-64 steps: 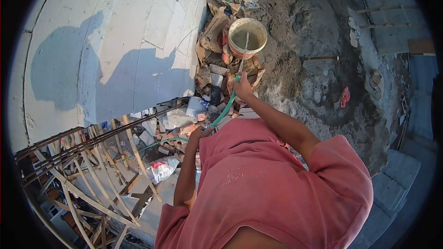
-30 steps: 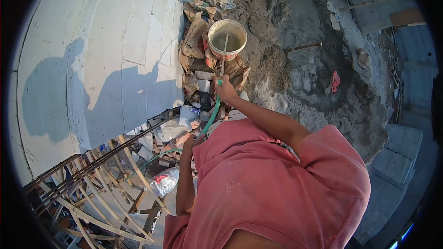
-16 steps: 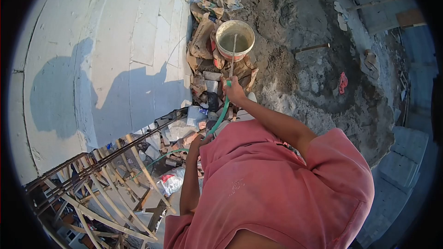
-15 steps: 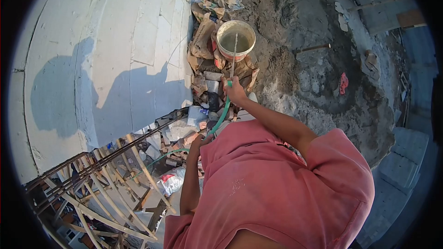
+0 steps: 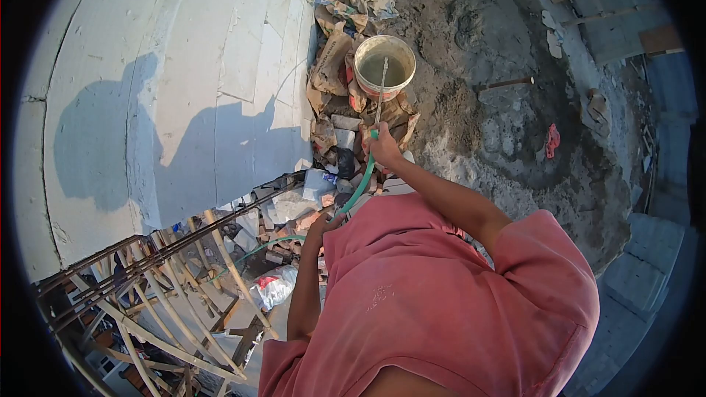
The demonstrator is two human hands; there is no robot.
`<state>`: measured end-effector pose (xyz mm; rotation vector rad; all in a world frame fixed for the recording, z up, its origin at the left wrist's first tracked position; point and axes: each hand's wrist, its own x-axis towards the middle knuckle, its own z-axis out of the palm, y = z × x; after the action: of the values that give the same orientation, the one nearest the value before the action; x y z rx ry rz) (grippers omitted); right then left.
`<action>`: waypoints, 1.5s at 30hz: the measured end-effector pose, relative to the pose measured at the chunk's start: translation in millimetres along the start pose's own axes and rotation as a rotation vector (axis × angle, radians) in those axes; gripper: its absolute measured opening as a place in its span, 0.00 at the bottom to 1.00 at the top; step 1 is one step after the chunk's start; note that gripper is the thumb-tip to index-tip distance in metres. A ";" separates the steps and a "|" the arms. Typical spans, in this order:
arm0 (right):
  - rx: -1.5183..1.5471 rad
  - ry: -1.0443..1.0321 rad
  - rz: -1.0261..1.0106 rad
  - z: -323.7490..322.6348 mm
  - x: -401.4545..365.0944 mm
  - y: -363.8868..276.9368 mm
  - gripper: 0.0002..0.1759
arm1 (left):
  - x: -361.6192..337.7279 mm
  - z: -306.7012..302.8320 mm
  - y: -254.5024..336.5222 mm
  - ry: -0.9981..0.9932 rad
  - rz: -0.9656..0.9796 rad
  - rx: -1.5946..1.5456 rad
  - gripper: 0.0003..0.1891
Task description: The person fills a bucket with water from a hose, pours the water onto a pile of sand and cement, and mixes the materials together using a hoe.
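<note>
Right hand [image 5: 384, 148] has hose [image 5: 361, 187] pinched near its green end; I see water [image 5: 380, 99] arcing into bucket [image 5: 398, 89]. Left hand [image 5: 321, 228] curled around hose nearer shirt [image 5: 434, 287]. Bucket's upright, beside torn bags [image 5: 333, 65].

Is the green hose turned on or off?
On: a stream of water is shooting from the end of the green hose, held in the right hand, into the bucket.
</note>
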<state>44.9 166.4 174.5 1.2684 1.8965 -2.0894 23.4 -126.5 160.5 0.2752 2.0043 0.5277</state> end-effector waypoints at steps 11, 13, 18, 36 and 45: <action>0.001 -0.043 0.013 -3.3 -0.1 3.0 0.19 | 5.7 4.7 -7.4 0.014 -0.010 -0.008 0.37; -0.001 -0.019 0.004 -0.8 4.6 9.6 0.17 | 1.3 1.8 -1.4 0.007 -0.014 -0.010 0.36; -0.097 0.004 -0.018 -4.3 -3.4 -2.6 0.15 | 13.8 9.6 -14.3 0.027 0.009 0.033 0.36; -0.087 -0.022 -0.006 -3.6 -7.7 0.3 0.17 | -2.5 2.2 0.3 -0.089 -0.028 -0.017 0.44; -0.089 -0.067 0.064 -6.9 -9.1 -5.6 0.15 | -4.3 2.0 0.4 -0.095 -0.036 -0.025 0.44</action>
<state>51.6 169.4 184.9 1.2087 1.8723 -1.9674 27.1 -127.4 163.2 0.2439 1.9065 0.5070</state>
